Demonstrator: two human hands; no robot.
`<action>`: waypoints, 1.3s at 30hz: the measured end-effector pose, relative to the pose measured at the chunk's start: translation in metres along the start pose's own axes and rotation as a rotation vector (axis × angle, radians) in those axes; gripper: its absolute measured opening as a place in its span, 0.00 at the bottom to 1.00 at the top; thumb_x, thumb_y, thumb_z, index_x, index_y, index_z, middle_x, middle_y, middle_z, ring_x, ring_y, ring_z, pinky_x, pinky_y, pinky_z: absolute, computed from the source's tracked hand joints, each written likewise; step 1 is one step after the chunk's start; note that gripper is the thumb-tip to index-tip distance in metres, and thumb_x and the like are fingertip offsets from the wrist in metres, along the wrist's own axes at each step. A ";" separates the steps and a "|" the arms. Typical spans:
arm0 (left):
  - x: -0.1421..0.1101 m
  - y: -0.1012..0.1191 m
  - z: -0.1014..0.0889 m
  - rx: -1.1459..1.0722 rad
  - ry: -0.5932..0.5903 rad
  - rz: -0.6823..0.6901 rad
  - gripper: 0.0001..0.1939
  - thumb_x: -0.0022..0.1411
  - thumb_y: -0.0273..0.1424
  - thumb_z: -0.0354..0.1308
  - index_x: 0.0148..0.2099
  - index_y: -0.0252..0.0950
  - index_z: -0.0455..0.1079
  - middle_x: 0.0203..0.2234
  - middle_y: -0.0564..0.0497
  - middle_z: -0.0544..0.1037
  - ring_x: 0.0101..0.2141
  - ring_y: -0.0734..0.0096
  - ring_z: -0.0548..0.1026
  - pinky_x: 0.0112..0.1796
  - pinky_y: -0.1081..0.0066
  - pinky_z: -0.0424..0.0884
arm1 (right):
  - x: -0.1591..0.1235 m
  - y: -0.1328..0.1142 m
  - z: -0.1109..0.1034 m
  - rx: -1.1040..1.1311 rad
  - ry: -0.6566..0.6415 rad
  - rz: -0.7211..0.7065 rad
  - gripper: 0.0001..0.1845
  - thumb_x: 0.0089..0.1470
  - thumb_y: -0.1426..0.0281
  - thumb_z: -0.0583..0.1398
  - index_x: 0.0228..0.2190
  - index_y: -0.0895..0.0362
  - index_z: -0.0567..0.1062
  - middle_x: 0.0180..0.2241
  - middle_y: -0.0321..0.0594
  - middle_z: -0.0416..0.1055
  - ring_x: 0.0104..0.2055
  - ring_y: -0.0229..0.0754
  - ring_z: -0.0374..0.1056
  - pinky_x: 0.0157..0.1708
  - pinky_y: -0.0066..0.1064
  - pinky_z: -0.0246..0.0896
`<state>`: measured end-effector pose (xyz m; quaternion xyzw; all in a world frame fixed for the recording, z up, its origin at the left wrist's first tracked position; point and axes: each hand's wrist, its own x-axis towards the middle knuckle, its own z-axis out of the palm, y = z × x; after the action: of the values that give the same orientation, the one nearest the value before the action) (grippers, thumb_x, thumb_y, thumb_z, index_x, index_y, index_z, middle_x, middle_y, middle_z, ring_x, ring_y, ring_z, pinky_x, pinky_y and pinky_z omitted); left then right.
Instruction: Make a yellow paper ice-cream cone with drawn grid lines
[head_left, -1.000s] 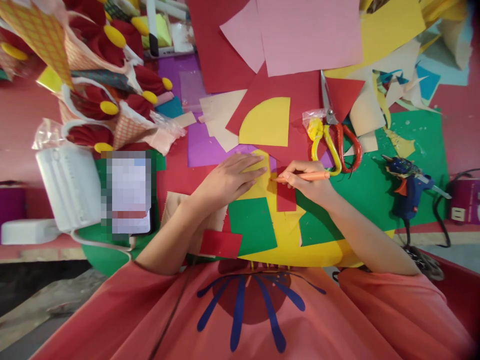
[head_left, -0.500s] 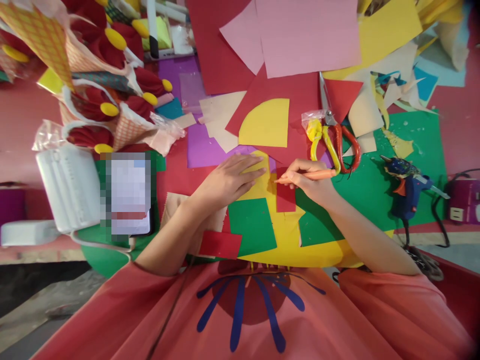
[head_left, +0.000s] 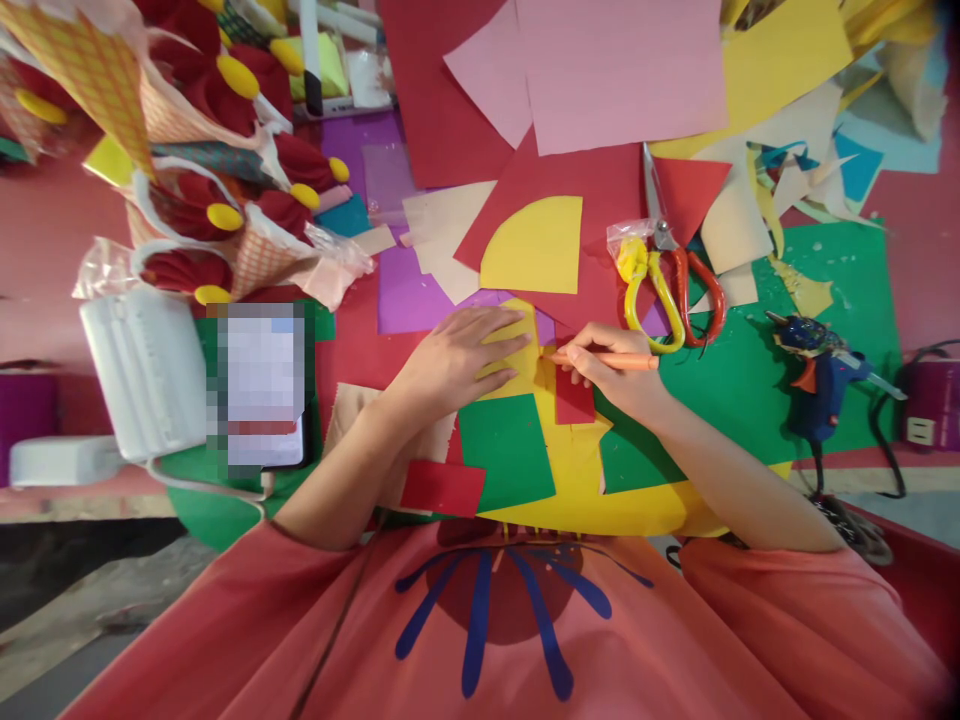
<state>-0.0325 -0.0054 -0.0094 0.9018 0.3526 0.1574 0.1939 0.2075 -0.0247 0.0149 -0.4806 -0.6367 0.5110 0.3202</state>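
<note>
My left hand (head_left: 457, 355) lies flat, fingers stretched out, pressing on a yellow paper sheet (head_left: 570, 470) in front of me. My right hand (head_left: 611, 365) is closed round an orange pen (head_left: 611, 359), its tip on the yellow sheet at the upper left corner of a small red paper piece (head_left: 574, 398). A green paper square (head_left: 506, 450) lies on the yellow sheet just below my left hand. A red paper strip (head_left: 442, 488) rests beside it near my left forearm.
Scissors with yellow and red handles (head_left: 671, 285) lie just beyond my right hand. A blue glue gun (head_left: 814, 365) sits on green paper at the right. A yellow half-disc (head_left: 534, 248), pink and red sheets lie further back. Wrapped paper flowers (head_left: 217, 210) and a white container (head_left: 142, 370) stand left.
The pen tip shifted slightly along the edge of the small red piece, right then back left. My left hand stayed pressed on the yellow sheet.
</note>
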 end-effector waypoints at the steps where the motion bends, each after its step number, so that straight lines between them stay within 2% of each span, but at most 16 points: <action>1: 0.000 0.000 0.000 -0.001 0.003 0.001 0.17 0.66 0.35 0.54 0.56 0.40 0.71 0.58 0.45 0.71 0.58 0.56 0.68 0.57 0.52 0.67 | 0.000 -0.001 0.000 -0.018 0.001 -0.011 0.12 0.57 0.65 0.58 0.24 0.57 0.71 0.20 0.34 0.71 0.22 0.32 0.66 0.23 0.25 0.59; 5: 0.000 0.000 0.000 -0.008 0.022 0.021 0.17 0.67 0.35 0.54 0.56 0.39 0.71 0.57 0.44 0.71 0.58 0.57 0.68 0.57 0.53 0.67 | 0.001 -0.004 0.000 -0.052 -0.010 -0.030 0.10 0.55 0.67 0.58 0.23 0.57 0.71 0.20 0.34 0.71 0.22 0.33 0.65 0.24 0.25 0.58; 10: 0.000 0.000 0.001 -0.029 0.064 0.043 0.17 0.67 0.35 0.54 0.55 0.37 0.72 0.57 0.42 0.71 0.58 0.56 0.69 0.56 0.53 0.68 | 0.002 -0.005 0.000 0.005 -0.047 0.019 0.11 0.51 0.69 0.58 0.19 0.57 0.70 0.17 0.33 0.68 0.20 0.32 0.64 0.21 0.24 0.56; 17: -0.001 0.000 0.001 -0.001 0.029 0.017 0.17 0.67 0.35 0.54 0.56 0.39 0.71 0.57 0.44 0.71 0.58 0.57 0.68 0.57 0.54 0.67 | 0.001 -0.003 0.001 -0.031 -0.007 -0.027 0.09 0.53 0.70 0.58 0.22 0.57 0.71 0.19 0.33 0.69 0.21 0.32 0.65 0.23 0.25 0.57; 23: 0.000 0.000 0.001 -0.012 0.061 0.045 0.17 0.67 0.35 0.53 0.55 0.37 0.72 0.57 0.43 0.71 0.57 0.57 0.69 0.56 0.54 0.68 | 0.001 -0.004 0.001 -0.014 -0.071 0.014 0.12 0.50 0.69 0.58 0.18 0.57 0.69 0.17 0.33 0.68 0.19 0.31 0.61 0.20 0.23 0.52; 28: 0.000 0.000 -0.001 -0.025 0.023 0.017 0.17 0.67 0.35 0.53 0.55 0.38 0.72 0.58 0.44 0.71 0.58 0.57 0.69 0.57 0.54 0.67 | 0.001 -0.004 0.000 -0.037 -0.024 -0.032 0.10 0.51 0.71 0.57 0.21 0.58 0.71 0.19 0.34 0.70 0.21 0.32 0.64 0.23 0.23 0.56; 39: 0.000 0.000 0.000 0.011 0.087 0.081 0.17 0.68 0.36 0.53 0.54 0.35 0.72 0.56 0.41 0.72 0.57 0.57 0.70 0.55 0.55 0.69 | 0.001 -0.004 -0.001 -0.065 -0.104 -0.020 0.12 0.50 0.68 0.57 0.18 0.58 0.70 0.18 0.35 0.71 0.20 0.32 0.63 0.20 0.23 0.52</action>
<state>-0.0324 -0.0055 -0.0095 0.9086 0.3249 0.2024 0.1671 0.2067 -0.0239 0.0189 -0.4573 -0.6735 0.5111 0.2758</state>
